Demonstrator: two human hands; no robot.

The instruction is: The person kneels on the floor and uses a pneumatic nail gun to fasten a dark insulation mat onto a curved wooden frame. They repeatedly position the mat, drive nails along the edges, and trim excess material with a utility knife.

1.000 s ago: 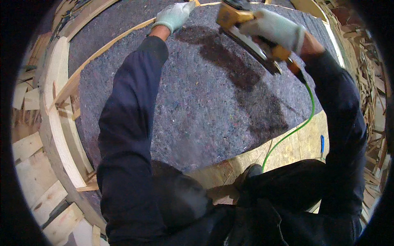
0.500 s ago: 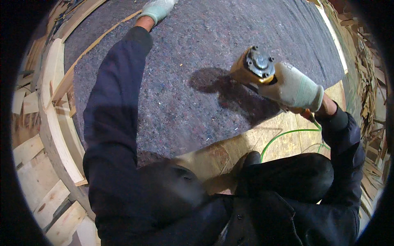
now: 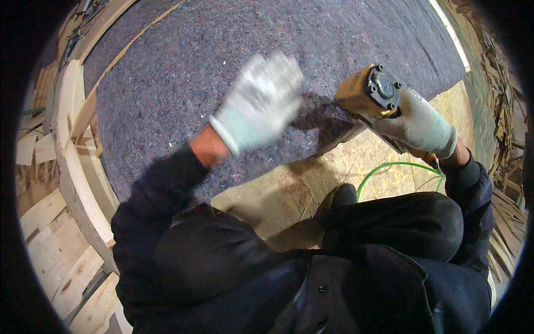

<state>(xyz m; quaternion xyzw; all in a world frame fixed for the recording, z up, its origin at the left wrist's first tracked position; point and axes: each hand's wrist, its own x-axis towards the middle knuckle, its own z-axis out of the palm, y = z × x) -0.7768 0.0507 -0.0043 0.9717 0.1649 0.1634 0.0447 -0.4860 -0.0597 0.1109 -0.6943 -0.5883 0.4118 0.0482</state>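
My right hand [image 3: 417, 123], in a pale knitted glove, grips a yellow and black pneumatic nail gun [image 3: 356, 94] by its handle. The tool is held above the edge of a grey-purple felt sheet [image 3: 167, 89]. A green air hose [image 3: 384, 165] curves below the tool's handle. My left hand [image 3: 258, 100], in a matching glove, is over the middle of the felt with its fingers stretched out and nothing in it. Motion smears the fingers; whether the palm touches the felt I cannot tell.
Bare wooden board [image 3: 278, 192] shows between the felt's near edge and my bent legs. A pale timber frame [image 3: 71, 100] runs along the left side. Wood pieces [image 3: 67, 245] lie at the lower left, and scrap strips [image 3: 503, 139] are heaped on the right.
My left hand has come back from the far left of the felt to its middle. The nail gun in my right hand has shifted slightly to the right.
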